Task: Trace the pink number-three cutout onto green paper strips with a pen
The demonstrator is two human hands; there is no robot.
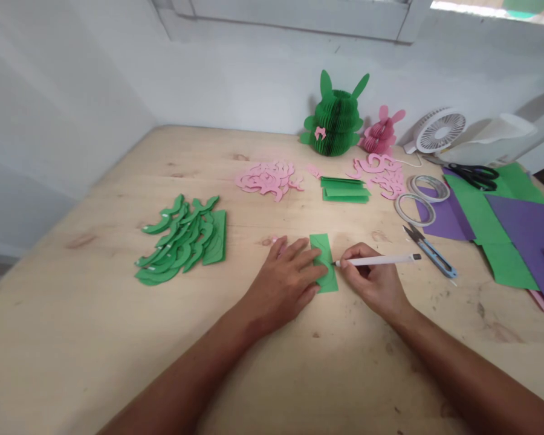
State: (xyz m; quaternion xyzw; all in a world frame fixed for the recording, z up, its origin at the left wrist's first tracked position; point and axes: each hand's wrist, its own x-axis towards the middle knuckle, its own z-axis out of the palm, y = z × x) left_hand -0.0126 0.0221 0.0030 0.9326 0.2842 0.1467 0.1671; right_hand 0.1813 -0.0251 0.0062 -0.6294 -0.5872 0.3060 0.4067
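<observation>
A small green paper rectangle (328,283) lies on the wooden table in front of me, with faint curved lines on it. My left hand (288,281) rests flat over its left side, fingers spread and pressing on the paper. Pinched in my right hand (375,281) is a white pen (381,260), its dark tip at the paper's right edge. A bit of pink (276,240) shows by my left fingertips, mostly hidden. Further left sits a pile of cut green paper shapes (176,241) beside a folded green paper piece (217,238).
Pink paper cutouts (267,180) and folded green strips (344,190) lie farther back. Right of them are tape rolls (416,209), blue thread snips (435,254), black scissors (474,175) and purple sheets (530,235). A green honeycomb paper figure (338,121), a pink one (381,136) and a white fan (439,131) stand by the wall.
</observation>
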